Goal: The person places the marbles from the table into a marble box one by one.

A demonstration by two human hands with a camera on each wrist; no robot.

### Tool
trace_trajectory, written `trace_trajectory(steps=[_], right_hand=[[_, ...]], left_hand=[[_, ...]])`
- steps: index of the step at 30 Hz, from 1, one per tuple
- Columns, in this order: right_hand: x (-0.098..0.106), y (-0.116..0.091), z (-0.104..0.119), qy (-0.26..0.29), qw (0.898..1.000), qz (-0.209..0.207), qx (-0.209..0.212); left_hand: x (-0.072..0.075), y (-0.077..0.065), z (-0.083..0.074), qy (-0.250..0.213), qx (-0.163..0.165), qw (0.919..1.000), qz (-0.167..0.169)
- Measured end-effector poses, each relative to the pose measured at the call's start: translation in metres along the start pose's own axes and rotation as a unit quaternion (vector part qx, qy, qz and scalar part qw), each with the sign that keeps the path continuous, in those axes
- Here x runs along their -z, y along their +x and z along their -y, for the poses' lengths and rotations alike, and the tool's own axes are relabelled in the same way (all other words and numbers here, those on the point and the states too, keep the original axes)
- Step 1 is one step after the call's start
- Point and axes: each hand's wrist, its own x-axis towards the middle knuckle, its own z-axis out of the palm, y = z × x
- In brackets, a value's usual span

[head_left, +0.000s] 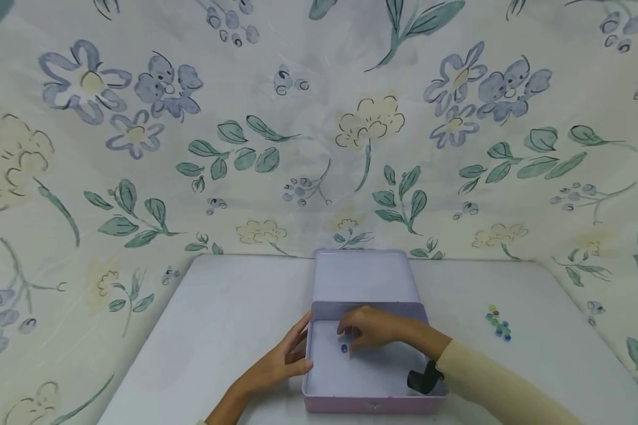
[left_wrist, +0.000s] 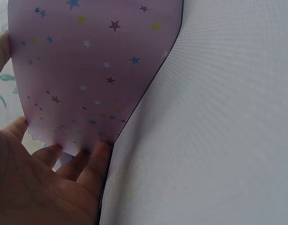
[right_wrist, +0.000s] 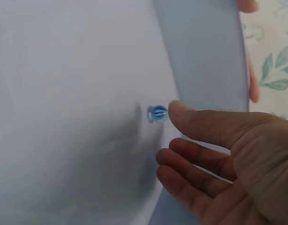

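Observation:
A shallow box (head_left: 374,404), pink outside with printed stars (left_wrist: 83,70) and pale lilac inside, stands with its lid (head_left: 364,276) raised at the back. Inside it, one blue-and-white striped marble (right_wrist: 158,113) lies on the floor of the box. My right hand (head_left: 372,326) reaches in, fingers loosely bent, the thumb tip right by the marble; whether they touch cannot be told. My left hand (head_left: 276,365) rests against the outside of the box's left wall, fingers spread, with fingertips touching the wall in the left wrist view.
On the white table (head_left: 234,307), right of the box, lies a small cluster of coloured marbles (head_left: 498,324), blue, green, yellow and reddish. A black wrist camera (head_left: 425,378) sits on the right wrist, over the box's front right corner. Flower-patterned cloth (head_left: 319,147) hangs behind the table.

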Motion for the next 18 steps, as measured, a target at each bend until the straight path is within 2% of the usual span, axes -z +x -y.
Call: trace_trajectory(steps=[5,9,12,18], right_hand=[[0.011,-0.003,0.005,0.027,0.999,0.012,-0.011],[0.023,-0.015,0.007,0.05,0.999,0.008,0.01],[0.037,-0.028,0.008,0.072,0.997,-0.01,0.026],[0.067,-0.06,0.004,0.119,0.991,-0.059,0.031]], left_hand=[[0.001,0.0,0.0,-0.001,0.006,1.0,-0.002],[0.0,-0.001,0.001,0.0,0.007,1.0,-0.005],[-0.001,-0.001,0.001,-0.001,0.004,1.0,-0.007],[0.0,0.0,0.0,0.002,0.001,1.0,-0.008]])
